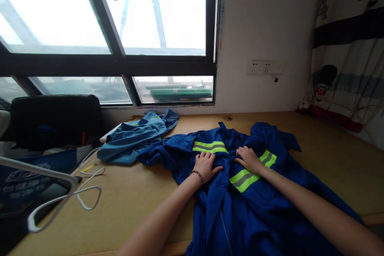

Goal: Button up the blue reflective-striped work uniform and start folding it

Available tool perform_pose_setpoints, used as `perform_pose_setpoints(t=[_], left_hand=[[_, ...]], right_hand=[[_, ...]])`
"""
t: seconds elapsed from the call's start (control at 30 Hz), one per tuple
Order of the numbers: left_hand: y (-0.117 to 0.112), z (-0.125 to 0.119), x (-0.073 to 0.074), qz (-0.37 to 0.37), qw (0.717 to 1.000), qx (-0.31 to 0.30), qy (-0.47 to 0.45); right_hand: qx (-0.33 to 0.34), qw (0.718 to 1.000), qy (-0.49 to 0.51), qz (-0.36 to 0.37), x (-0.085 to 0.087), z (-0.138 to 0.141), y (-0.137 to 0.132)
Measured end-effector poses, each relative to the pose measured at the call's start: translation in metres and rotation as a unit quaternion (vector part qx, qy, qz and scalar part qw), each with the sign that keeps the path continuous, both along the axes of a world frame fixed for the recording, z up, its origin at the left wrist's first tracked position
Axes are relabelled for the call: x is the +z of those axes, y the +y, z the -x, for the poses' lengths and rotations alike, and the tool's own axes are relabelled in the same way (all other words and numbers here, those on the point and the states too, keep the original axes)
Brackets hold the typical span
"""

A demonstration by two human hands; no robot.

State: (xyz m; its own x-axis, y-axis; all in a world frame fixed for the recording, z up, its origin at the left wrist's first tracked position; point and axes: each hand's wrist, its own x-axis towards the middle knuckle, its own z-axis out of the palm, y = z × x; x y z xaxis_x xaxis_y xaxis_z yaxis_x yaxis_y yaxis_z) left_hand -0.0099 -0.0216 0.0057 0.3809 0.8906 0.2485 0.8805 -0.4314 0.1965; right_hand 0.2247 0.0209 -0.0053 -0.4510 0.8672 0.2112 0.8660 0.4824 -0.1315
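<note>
A dark blue work jacket [240, 212] with yellow-green and grey reflective bands lies front up on the wooden table, its collar towards the wall. My left hand [205, 166], a braided bracelet at its wrist, rests on the chest just below one band, thumb spread away from the fingers. Across the front opening, my right hand [248, 159] has its fingers bent onto the cloth near the other band, closed at the front edge. A button shows on the placket between and below the hands. Folds hide part of the sleeves.
A lighter blue garment [135, 138] lies crumpled at the back left, against the jacket's sleeve. White cable [90, 196] loops over the left edge of the wooden table [135, 204]. A black chair [57, 120] stands left, a window behind. Wall sockets [265, 67] and a curtain [348, 56] are right.
</note>
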Motion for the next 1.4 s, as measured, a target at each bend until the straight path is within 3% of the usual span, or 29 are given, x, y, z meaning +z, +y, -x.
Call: perform_pose_setpoints(t=[0.07,0.17,0.27,0.37,0.43,0.53,0.63,0.7,0.8,0.9,0.97,1.07,1.2,1.3,1.4], left_hand=[[0.004,0.004,-0.001,0.02,1.0,-0.006,0.009],[0.007,0.009,-0.003,0.049,0.999,0.012,0.001],[0.008,0.016,-0.007,0.033,0.998,0.053,-0.02],[0.011,0.026,-0.01,0.048,0.997,0.064,-0.019],[0.017,0.036,-0.01,0.082,0.994,0.069,-0.014],[0.03,0.053,-0.01,0.116,0.99,0.081,-0.009],[0.041,0.064,-0.007,0.132,0.989,0.069,-0.002],[0.041,0.06,0.0,0.132,0.989,0.059,0.004],[0.032,0.037,0.017,0.055,0.998,-0.019,-0.008],[0.025,0.003,0.03,-0.043,0.988,-0.145,-0.033],[0.03,-0.016,0.027,-0.055,0.984,-0.168,-0.027],[0.048,-0.029,0.008,-0.017,0.992,-0.124,-0.023],[0.07,-0.023,-0.017,0.001,0.994,-0.002,-0.111],[0.075,-0.018,-0.023,0.009,0.983,0.024,-0.18],[0.073,-0.017,-0.022,0.013,0.982,0.022,-0.188]], right_hand=[[0.003,1.0,-0.003,0.01,0.002,-0.004,0.015],[-0.142,0.989,0.023,0.038,0.009,-0.024,0.04],[-0.306,0.95,0.05,0.03,0.015,-0.055,0.061],[-0.395,0.917,0.063,0.015,0.014,-0.066,0.072],[-0.413,0.908,0.068,0.008,0.011,-0.054,0.074],[-0.385,0.921,0.061,-0.021,0.008,-0.018,0.061],[-0.26,0.965,0.03,-0.032,0.0,0.016,0.022],[-0.165,0.986,0.015,0.037,-0.009,0.03,-0.01],[-0.093,0.994,0.015,0.049,-0.025,0.038,-0.039],[-0.084,0.996,0.018,0.014,-0.031,0.038,-0.027],[-0.095,0.995,0.019,0.006,-0.029,0.038,-0.005],[-0.115,0.993,0.026,-0.005,-0.022,0.041,0.027],[-0.129,0.989,0.064,-0.031,-0.014,0.045,0.044],[-0.136,0.983,0.116,-0.047,-0.015,0.044,0.041],[-0.131,0.976,0.17,-0.048,-0.018,0.042,0.033]])
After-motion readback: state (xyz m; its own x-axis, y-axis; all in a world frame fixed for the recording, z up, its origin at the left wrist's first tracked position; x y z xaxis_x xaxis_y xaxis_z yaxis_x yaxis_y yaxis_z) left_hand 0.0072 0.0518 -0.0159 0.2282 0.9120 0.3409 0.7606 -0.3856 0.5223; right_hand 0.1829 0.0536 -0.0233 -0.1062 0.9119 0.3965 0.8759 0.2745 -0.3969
